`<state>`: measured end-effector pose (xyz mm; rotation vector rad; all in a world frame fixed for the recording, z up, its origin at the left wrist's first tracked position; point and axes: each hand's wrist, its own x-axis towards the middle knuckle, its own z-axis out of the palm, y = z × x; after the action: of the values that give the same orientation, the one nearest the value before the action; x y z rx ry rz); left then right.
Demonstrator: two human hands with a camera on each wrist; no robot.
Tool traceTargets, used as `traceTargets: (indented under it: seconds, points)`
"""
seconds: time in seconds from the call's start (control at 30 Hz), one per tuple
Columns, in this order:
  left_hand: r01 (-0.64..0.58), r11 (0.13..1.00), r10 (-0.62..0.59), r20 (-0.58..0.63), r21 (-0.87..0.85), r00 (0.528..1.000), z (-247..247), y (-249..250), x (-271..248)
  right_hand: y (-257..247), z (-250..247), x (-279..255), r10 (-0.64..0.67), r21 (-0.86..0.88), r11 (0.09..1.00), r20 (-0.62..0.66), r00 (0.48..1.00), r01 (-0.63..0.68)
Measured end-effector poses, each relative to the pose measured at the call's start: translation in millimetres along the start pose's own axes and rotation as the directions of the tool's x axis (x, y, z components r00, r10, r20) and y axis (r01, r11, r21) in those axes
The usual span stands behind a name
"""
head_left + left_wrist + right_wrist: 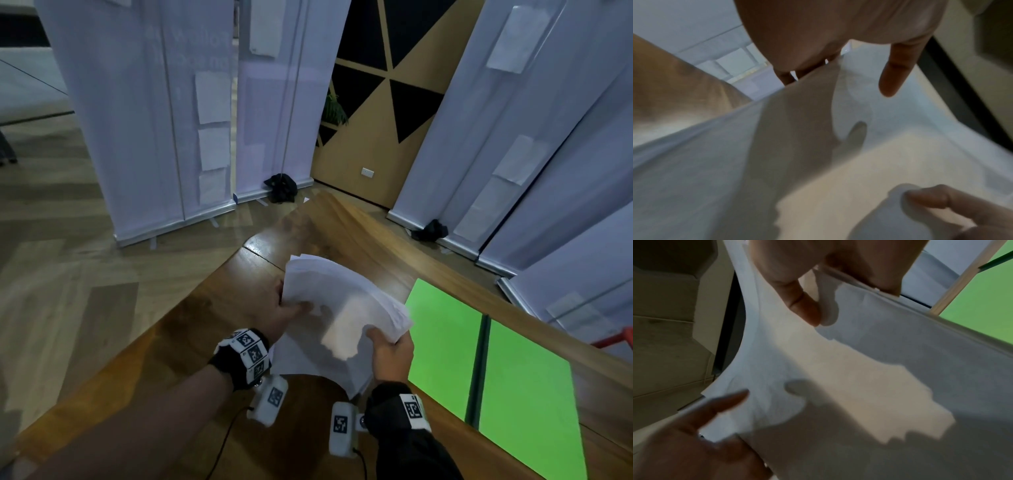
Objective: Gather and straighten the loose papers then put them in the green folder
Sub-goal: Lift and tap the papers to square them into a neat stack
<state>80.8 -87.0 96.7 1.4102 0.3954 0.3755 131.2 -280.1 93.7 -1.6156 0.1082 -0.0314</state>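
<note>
A stack of white papers (337, 308) is held above the wooden table (212, 329), bowed and with edges fanned unevenly. My left hand (289, 310) grips the stack's left edge, thumb on top. My right hand (392, 346) grips its right edge, thumb on top and fingers beneath. The green folder (445, 342) lies open flat on the table to the right of the hands, its dark spine running down the middle. In the left wrist view the papers (797, 162) fill the frame under my thumb. The right wrist view shows the papers (849, 378) pinched by my thumb, with the folder (982, 296) behind.
White roll-up banners (144, 120) stand on the wood floor beyond the table's far edge. Dark cloth bundles (281, 188) lie at their bases. A red object (616, 339) shows at the right edge behind the table.
</note>
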Motion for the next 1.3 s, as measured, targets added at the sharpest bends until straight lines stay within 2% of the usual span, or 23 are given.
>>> traceTargets:
  seconds: [0.07, 0.17, 0.27, 0.37, 0.53, 0.73, 0.9, 1.1, 1.2, 1.3]
  points:
    - [-0.066, 0.997, 0.065, -0.028, -0.032, 0.997, 4.5, 10.2, 1.2, -1.1, 1.4, -2.0, -0.008, 0.006, 1.000, -0.019, 1.000, 0.009]
    - [-0.071, 0.996, 0.064, -0.140, -0.048, 0.988, 16.5, 28.1, -1.5, -6.6, 5.4, -9.2, -0.076, 0.053, 0.995, -0.064, 0.995, 0.079]
    - [-0.087, 0.996, 0.074, -0.295, -0.029, 0.953, 24.5, 35.1, 0.0, -20.0, 11.3, -17.5, -0.139, 0.165, 0.974, -0.098, 0.985, 0.154]
    - [-0.061, 0.998, 0.053, -0.363, -0.010, 0.930, 27.7, 33.0, 4.7, -28.1, 13.7, -18.9, -0.132, 0.177, 0.970, -0.197, 0.971, 0.168]
    - [-0.081, 0.995, 0.100, -0.378, 0.065, 0.920, 28.6, 27.0, 3.8, -34.0, 12.8, -16.6, -0.088, 0.131, 0.983, -0.268, 0.959, 0.126]
    - [-0.110, 0.988, 0.140, -0.320, 0.110, 0.937, 24.7, 27.5, -2.4, -34.9, 11.4, -16.0, -0.075, 0.074, 0.992, -0.289, 0.954, 0.101]
    - [-0.067, 0.991, 0.098, -0.286, 0.117, 0.953, 26.9, 33.3, -9.4, -32.7, 14.4, -13.4, -0.070, 0.051, 0.995, -0.282, 0.957, 0.088]
    - [-0.055, 0.993, 0.086, -0.315, 0.105, 0.945, 26.3, 38.4, -6.2, -40.2, 16.7, -10.6, -0.008, 0.031, 0.999, -0.314, 0.949, 0.018]
    - [-0.081, 0.990, 0.114, -0.335, 0.112, 0.935, 29.9, 39.6, -5.0, -41.5, 15.7, -10.0, -0.036, 0.040, 0.998, -0.329, 0.943, 0.052]
    - [-0.042, 0.996, 0.070, -0.378, 0.084, 0.923, 30.3, 37.0, 1.2, -41.3, 15.4, -10.0, -0.072, 0.043, 0.995, -0.320, 0.945, 0.090]
